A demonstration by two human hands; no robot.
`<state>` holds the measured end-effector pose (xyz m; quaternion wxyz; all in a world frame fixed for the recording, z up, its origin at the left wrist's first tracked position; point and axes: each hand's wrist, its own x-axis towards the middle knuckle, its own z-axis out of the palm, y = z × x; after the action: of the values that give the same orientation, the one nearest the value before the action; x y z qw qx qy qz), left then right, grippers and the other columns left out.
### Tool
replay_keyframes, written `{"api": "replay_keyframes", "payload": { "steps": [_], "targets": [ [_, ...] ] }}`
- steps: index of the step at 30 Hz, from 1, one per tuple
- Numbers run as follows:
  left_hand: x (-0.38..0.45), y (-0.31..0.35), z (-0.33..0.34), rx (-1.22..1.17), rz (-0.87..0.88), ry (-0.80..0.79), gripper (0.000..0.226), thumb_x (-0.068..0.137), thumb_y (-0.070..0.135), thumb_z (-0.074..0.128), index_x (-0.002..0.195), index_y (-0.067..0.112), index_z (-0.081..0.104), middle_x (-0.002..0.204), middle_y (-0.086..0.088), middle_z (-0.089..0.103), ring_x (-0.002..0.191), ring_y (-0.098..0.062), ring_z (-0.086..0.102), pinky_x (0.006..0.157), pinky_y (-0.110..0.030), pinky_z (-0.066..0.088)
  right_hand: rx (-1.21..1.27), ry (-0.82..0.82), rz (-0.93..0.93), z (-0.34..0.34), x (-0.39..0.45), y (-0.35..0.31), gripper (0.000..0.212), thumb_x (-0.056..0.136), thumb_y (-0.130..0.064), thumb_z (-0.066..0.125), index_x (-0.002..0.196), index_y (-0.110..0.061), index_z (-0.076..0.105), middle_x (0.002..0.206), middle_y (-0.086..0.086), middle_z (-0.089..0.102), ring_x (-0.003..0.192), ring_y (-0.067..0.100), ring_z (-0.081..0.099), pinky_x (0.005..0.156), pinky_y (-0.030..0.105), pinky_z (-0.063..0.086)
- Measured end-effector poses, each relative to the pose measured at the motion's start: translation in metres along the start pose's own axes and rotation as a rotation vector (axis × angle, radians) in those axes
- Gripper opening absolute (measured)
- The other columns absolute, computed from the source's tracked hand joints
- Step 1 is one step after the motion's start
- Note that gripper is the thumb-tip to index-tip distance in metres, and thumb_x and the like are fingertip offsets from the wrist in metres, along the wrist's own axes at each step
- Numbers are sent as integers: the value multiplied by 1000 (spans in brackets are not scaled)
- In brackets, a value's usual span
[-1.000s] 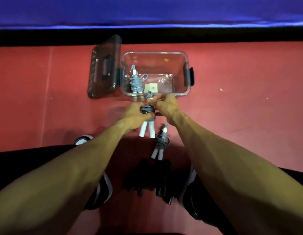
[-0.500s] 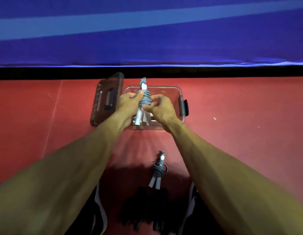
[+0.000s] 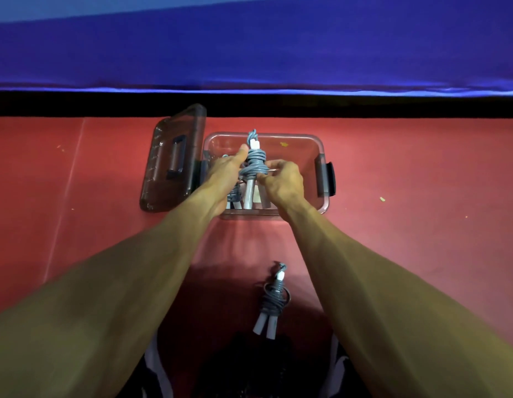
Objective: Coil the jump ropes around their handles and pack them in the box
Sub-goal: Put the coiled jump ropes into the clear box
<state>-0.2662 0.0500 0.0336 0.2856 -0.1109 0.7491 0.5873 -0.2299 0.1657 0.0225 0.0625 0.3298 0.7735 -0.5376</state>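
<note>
Head view gives me both hands on one coiled jump rope (image 3: 254, 168), held over the open box (image 3: 321, 202): my left hand (image 3: 225, 173) grips the wraps from the side, thumb up, while my right hand (image 3: 282, 182) pinches the cord. I judge it light, the cord springy and apt to unwind, the handles stiff, so I hold across the coils. Another bundle (image 3: 233, 196) already lies inside, crowding the left. The lid (image 3: 172, 159) hangs open leftward; a third rope (image 3: 274, 301) waits on the red floor (image 3: 421, 225) nearer me.
</note>
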Motion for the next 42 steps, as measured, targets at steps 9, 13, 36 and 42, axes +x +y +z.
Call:
{"api": "replay_keyframes", "payload": {
  "steps": [9, 13, 36, 42],
  "targets": [
    [3, -2, 4, -3, -19, -60, 35, 105, 46, 45, 83, 23, 60, 87, 6, 61, 82, -7, 58, 76, -22, 46, -185, -63, -8, 4, 9, 14, 39, 91, -9, 60, 129, -10, 56, 116, 11, 70, 107, 27, 65, 98, 37, 50],
    [3, -5, 3, 53, -4, -62, 35, 104, 49, 46, 89, 21, 62, 92, 8, 62, 92, -8, 57, 81, -25, 41, -242, -148, 0, 4, 11, 19, 45, 90, -6, 59, 135, -11, 56, 121, 11, 69, 97, 20, 61, 100, 37, 50],
    [-106, -135, 42, 667, -193, -226, 29, 95, 13, 62, 124, 8, 65, 126, -8, 65, 116, -24, 60, 98, -30, 46, -562, -356, 254, -36, -118, 142, 36, 97, -26, 60, 125, -2, 62, 110, 19, 65, 106, 28, 64, 89, 38, 46],
    [-107, -156, 49, 818, -212, -447, 38, 91, 28, 69, 121, 5, 66, 123, -13, 68, 112, -29, 63, 87, -34, 47, -368, -348, 392, -20, -119, 161, 23, 89, -24, 75, 74, -13, 60, 74, 6, 57, 75, 20, 58, 66, 34, 53]
  ]
}}
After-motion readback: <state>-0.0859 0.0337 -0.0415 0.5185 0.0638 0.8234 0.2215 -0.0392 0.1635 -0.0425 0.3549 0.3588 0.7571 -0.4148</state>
